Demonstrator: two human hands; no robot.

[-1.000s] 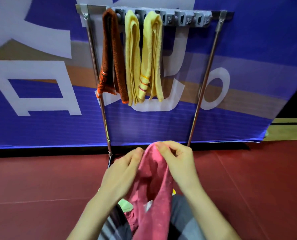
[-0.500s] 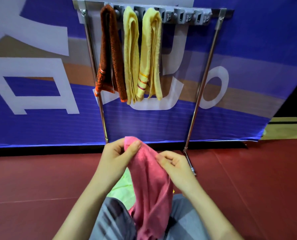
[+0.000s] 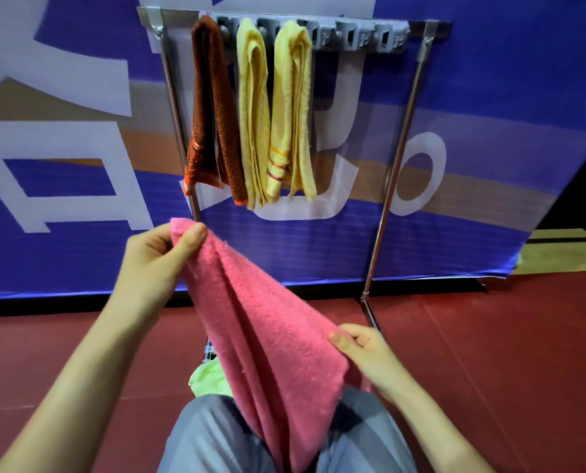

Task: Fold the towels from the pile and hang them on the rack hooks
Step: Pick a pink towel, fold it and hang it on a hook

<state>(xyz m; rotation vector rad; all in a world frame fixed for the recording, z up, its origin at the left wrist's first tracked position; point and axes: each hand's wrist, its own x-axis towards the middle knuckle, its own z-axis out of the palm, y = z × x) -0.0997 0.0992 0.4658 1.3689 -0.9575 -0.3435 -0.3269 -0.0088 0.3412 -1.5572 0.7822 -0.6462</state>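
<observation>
Blue banner (image 3: 62,240) behind, red floor (image 3: 506,353) below. Rack (image 3: 359,37) hooks carry a brown towel (image 3: 213,107) and two yellow towels (image 3: 254,114). Left hand (image 3: 155,264) pinches the pink towel (image 3: 271,329) at its raised corner. Right hand (image 3: 370,353) pinches its lower edge, over the lap.

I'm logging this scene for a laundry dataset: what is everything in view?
rack: one, silver, before the banner
hooks: one row, grey, along rack's top
brown towel: one, brown, hung leftmost
yellow towels: two, yellow, hung beside it
pink towel: one, pink, held in both hands
green towel: one, light green, on floor by knee
banner: one, blue-white-tan, behind rack
floor: one, dark red, underfoot
trousers: one pair, grey, bottom centre
left hand: one, pinches pink towel's top corner
right hand: one, grips its lower edge
</observation>
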